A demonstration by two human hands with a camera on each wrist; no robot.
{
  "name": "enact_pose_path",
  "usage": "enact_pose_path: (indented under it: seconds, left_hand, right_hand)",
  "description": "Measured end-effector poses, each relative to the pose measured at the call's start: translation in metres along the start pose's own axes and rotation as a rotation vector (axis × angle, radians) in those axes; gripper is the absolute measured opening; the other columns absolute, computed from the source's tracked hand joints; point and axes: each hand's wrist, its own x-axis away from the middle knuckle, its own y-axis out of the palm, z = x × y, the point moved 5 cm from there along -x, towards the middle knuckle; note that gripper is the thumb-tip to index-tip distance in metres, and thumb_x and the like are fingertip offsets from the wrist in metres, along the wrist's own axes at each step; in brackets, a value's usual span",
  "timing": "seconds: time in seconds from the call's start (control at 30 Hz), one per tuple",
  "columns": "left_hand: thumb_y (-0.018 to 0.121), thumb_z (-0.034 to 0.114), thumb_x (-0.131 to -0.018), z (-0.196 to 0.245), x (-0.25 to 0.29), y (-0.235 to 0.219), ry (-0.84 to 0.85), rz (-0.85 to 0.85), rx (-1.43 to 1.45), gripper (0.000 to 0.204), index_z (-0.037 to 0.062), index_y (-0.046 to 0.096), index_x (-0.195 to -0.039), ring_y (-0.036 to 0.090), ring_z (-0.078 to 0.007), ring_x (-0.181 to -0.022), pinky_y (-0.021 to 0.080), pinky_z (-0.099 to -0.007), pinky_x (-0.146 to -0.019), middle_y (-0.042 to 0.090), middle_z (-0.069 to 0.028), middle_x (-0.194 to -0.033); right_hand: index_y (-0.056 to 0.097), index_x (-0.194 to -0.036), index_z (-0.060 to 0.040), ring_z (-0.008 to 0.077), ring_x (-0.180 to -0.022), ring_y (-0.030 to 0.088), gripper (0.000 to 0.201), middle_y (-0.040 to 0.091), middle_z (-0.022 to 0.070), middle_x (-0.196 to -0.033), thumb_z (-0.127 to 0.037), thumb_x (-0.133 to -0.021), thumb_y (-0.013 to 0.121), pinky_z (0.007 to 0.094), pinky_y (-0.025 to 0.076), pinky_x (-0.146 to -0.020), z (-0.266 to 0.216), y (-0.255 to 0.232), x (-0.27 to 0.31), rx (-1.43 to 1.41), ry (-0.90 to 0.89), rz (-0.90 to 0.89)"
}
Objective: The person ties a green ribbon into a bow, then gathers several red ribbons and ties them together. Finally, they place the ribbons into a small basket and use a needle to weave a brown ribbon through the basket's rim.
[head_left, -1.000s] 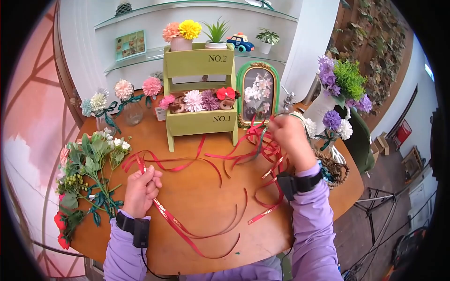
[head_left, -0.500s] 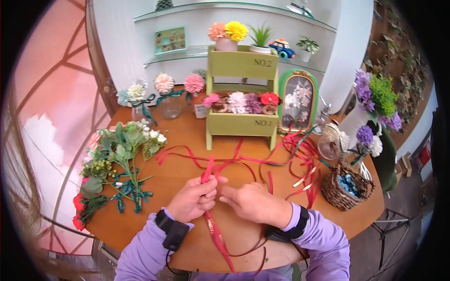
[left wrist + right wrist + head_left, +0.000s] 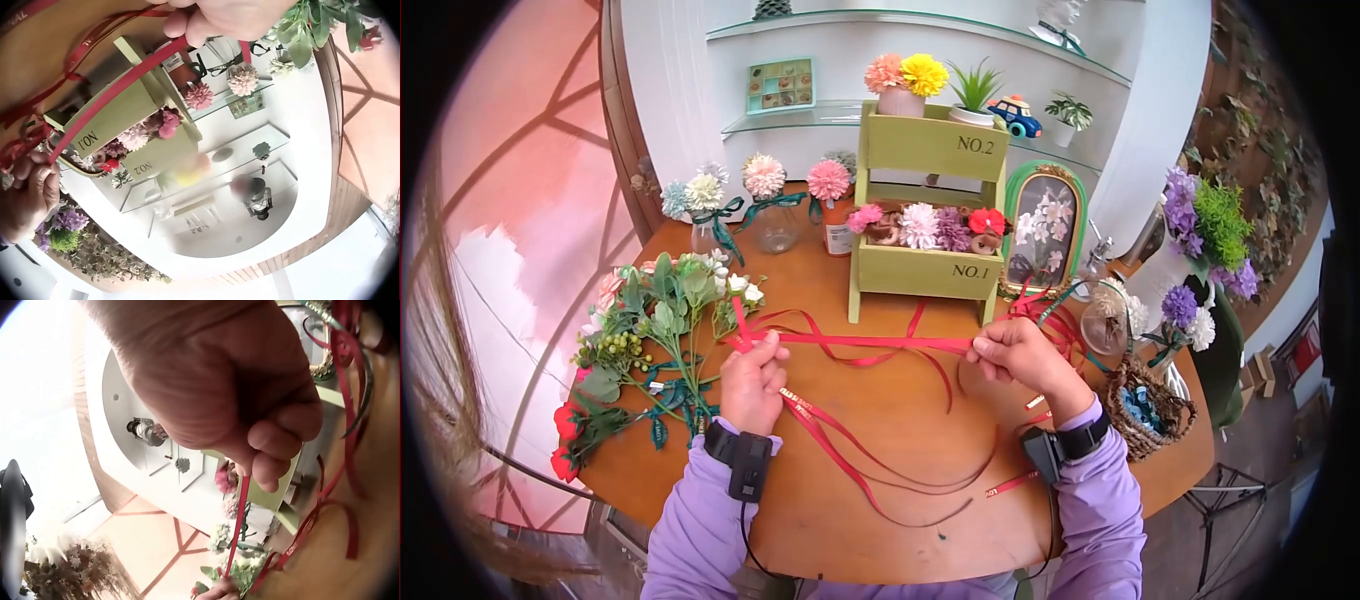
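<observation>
A red ribbon (image 3: 870, 342) stretches straight between both hands above the wooden table. My left hand (image 3: 752, 388) grips it with thumb and curled fingers, beside the bundle of artificial flowers. More printed red ribbon trails from under that hand toward the table's front. My right hand (image 3: 1022, 358) pinches the other end between thumb and finger. In the left wrist view the taut ribbon (image 3: 119, 90) crosses in front of the green stand. The right wrist view shows the ribbon (image 3: 239, 519) running from the right hand's fingertips to the left hand.
A green two-tier stand (image 3: 928, 265) of flowers stands at the back. The flower bundle (image 3: 665, 310) lies at the left. On the right are a wicker basket (image 3: 1140, 440), a framed flower picture (image 3: 1045, 225) and loose red ribbons. Vases with flowers line the back left.
The right hand came from the ribbon pile to the left hand, then moved away to the right, drawing the ribbon taut. The left hand keeps its grip.
</observation>
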Motion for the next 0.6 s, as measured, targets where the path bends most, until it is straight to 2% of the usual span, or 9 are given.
enact_pose_path:
  seconds: [0.13, 0.17, 0.2, 0.27, 0.3, 0.33, 0.4, 0.43, 0.6]
  left_hand:
    - [0.061, 0.015, -0.095, -0.004, -0.004, 0.002, -0.044, -0.040, -0.020, 0.012, 0.0027, 0.061, -0.098, 0.029, -0.0019, -0.042, 0.024, -0.0195, -0.039, 0.068, -0.0147, -0.085]
    - [0.059, 0.016, -0.096, -0.005, -0.004, 0.001, -0.055, -0.030, 0.000, 0.016, 0.0009, 0.061, -0.100, 0.030, -0.0016, -0.043, 0.025, -0.0193, -0.039, 0.069, -0.0171, -0.088]
    - [0.057, 0.017, -0.098, -0.006, -0.005, 0.002, -0.067, -0.024, 0.020, 0.019, -0.0010, 0.060, -0.103, 0.030, -0.0013, -0.043, 0.025, -0.0190, -0.039, 0.069, -0.0195, -0.091]
    - [0.055, 0.019, -0.099, -0.002, -0.004, 0.004, -0.070, -0.055, -0.050, 0.022, -0.0022, 0.060, -0.103, 0.030, -0.0012, -0.043, 0.025, -0.0187, -0.038, 0.068, -0.0211, -0.093]
    - [0.053, 0.020, -0.100, 0.000, -0.002, 0.006, -0.064, -0.074, -0.117, 0.025, -0.0034, 0.060, -0.103, 0.030, -0.0012, -0.043, 0.025, -0.0184, -0.038, 0.068, -0.0226, -0.095]
    - [0.053, 0.020, -0.100, 0.001, -0.001, 0.007, -0.080, -0.086, -0.110, 0.025, -0.0034, 0.060, -0.103, 0.030, -0.0012, -0.043, 0.025, -0.0184, -0.038, 0.068, -0.0226, -0.095]
    - [0.051, 0.021, -0.101, 0.003, 0.003, 0.011, -0.098, -0.121, -0.203, 0.028, -0.0054, 0.058, -0.106, 0.029, -0.0007, -0.043, 0.025, -0.0177, -0.038, 0.069, -0.0219, -0.095]
    - [0.051, 0.021, -0.101, 0.003, 0.004, 0.014, -0.118, -0.127, -0.214, 0.027, -0.0046, 0.060, -0.102, 0.028, -0.0010, -0.042, 0.023, -0.0184, -0.036, 0.069, -0.0182, -0.088]
    - [0.052, 0.023, -0.101, -0.006, 0.010, 0.023, -0.135, -0.197, -0.209, 0.028, -0.0026, 0.062, -0.095, 0.028, -0.0018, -0.040, 0.023, -0.0195, -0.036, 0.062, -0.0093, -0.072]
  right_hand:
    - [0.065, -0.095, 0.0011, 0.0077, -0.049, 0.050, 0.021, 0.062, 0.0014, -0.064, -0.016, -0.099, 0.053, 0.0224, 0.040, -0.047, 0.018, -0.005, -0.006, -0.071, 0.141, 0.105]
    - [0.061, -0.108, 0.0025, 0.0128, -0.063, 0.060, 0.022, 0.067, 0.0070, -0.081, -0.016, -0.097, 0.056, 0.0256, 0.048, -0.057, 0.022, -0.004, -0.005, -0.172, 0.151, 0.120]
    - [0.061, -0.108, 0.0025, 0.0128, -0.063, 0.060, 0.022, 0.067, 0.0070, -0.081, -0.016, -0.097, 0.056, 0.0256, 0.048, -0.057, 0.033, -0.007, -0.009, -0.173, 0.154, 0.129]
    - [0.056, -0.117, 0.0033, 0.0260, -0.081, 0.066, 0.032, 0.069, 0.0160, -0.094, -0.018, -0.093, 0.059, 0.0368, 0.053, -0.073, 0.000, -0.027, -0.003, 0.365, -0.338, 0.483]
    - [0.057, -0.118, 0.0016, 0.0328, -0.094, 0.066, 0.036, 0.067, 0.0205, -0.103, -0.018, -0.088, 0.064, 0.0404, 0.052, -0.082, -0.002, -0.047, 0.008, 0.397, -0.247, 0.508]
    - [0.062, -0.110, -0.0006, 0.0360, -0.093, 0.066, 0.030, 0.067, 0.0229, -0.101, -0.015, -0.084, 0.066, 0.0421, 0.052, -0.080, -0.012, -0.060, 0.019, 0.414, -0.219, 0.574]
    - [0.065, -0.105, 0.0004, 0.0299, -0.087, 0.067, 0.021, 0.069, 0.0179, -0.090, -0.009, -0.085, 0.064, 0.0379, 0.052, -0.076, -0.012, -0.084, 0.032, 0.676, -0.034, 0.609]
    - [0.067, -0.094, 0.0021, 0.0360, -0.083, 0.067, 0.017, 0.067, 0.0233, -0.084, -0.008, -0.080, 0.067, 0.0405, 0.053, -0.074, -0.015, -0.088, 0.040, 0.741, -0.006, 0.649]
    - [0.069, -0.088, 0.0009, 0.0384, -0.082, 0.067, 0.024, 0.067, 0.0242, -0.084, -0.019, -0.073, 0.072, 0.0458, 0.053, -0.071, 0.031, -0.098, 0.036, 1.006, 0.230, 0.528]
